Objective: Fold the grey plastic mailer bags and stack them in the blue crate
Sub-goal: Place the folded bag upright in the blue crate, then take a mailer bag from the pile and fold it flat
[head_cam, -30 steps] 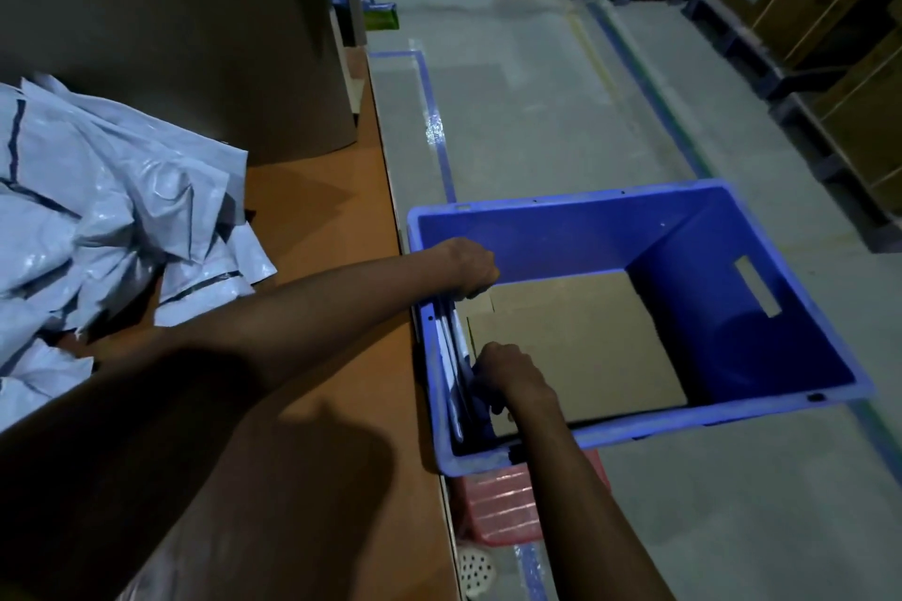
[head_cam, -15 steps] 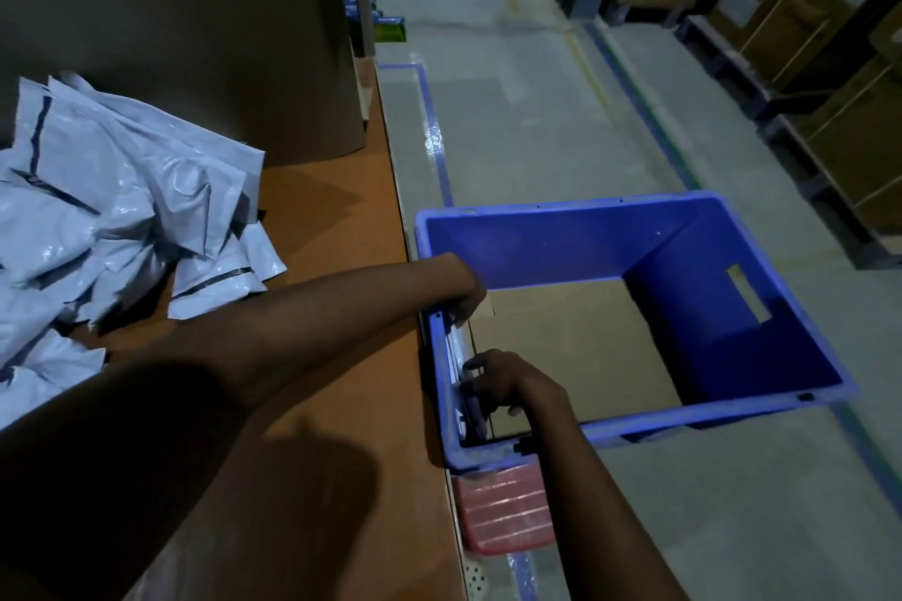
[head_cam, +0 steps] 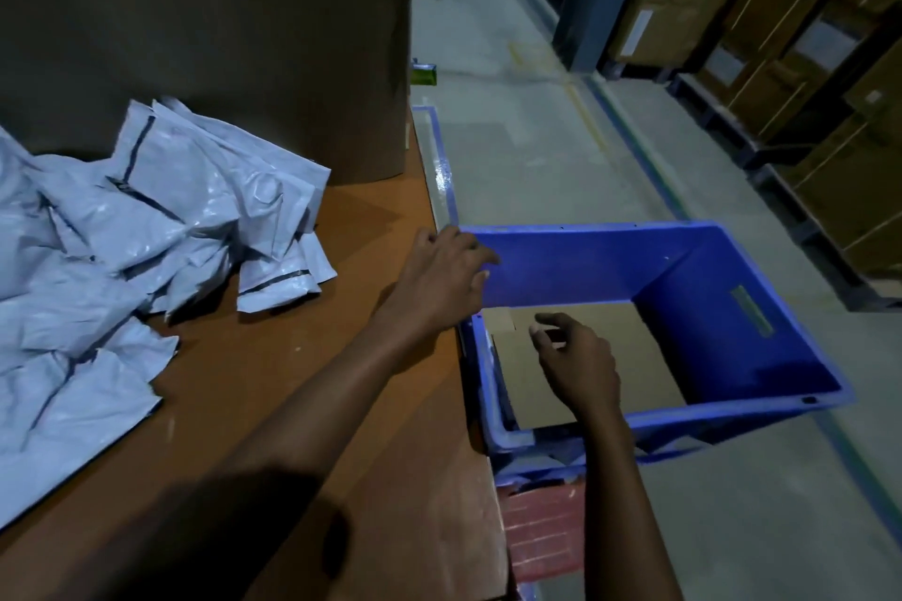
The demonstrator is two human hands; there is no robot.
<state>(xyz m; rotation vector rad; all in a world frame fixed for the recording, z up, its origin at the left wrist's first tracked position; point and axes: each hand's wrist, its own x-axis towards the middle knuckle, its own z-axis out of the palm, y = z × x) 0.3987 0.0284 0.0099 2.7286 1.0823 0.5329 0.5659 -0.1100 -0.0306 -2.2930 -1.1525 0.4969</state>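
Observation:
A heap of crumpled grey mailer bags [head_cam: 127, 249] lies on the left of the orange table [head_cam: 302, 395]. The blue crate [head_cam: 732, 420] stands beside the table's right edge, lined with a brown cardboard sheet [head_cam: 634, 356]. Pale folded bags stand on edge against the crate's left inner wall [head_cam: 493, 386]. My left hand [head_cam: 446, 276] hovers over the crate's near-left corner, fingers relaxed and holding nothing. My right hand [head_cam: 576, 364] hangs above the cardboard inside the crate, fingers loosely curled, nothing in them.
A large dark cardboard box [head_cam: 205, 39] stands at the back of the table behind the bags. A red crate [head_cam: 542, 537] sits under the blue one. Stacked cartons on pallets [head_cam: 790, 63] line the right side across the concrete floor aisle.
Both hands have lifted out from the folded bags at the crate's left wall. The left hand now sits above the rim and the right hand above the cardboard; the view tilted up.

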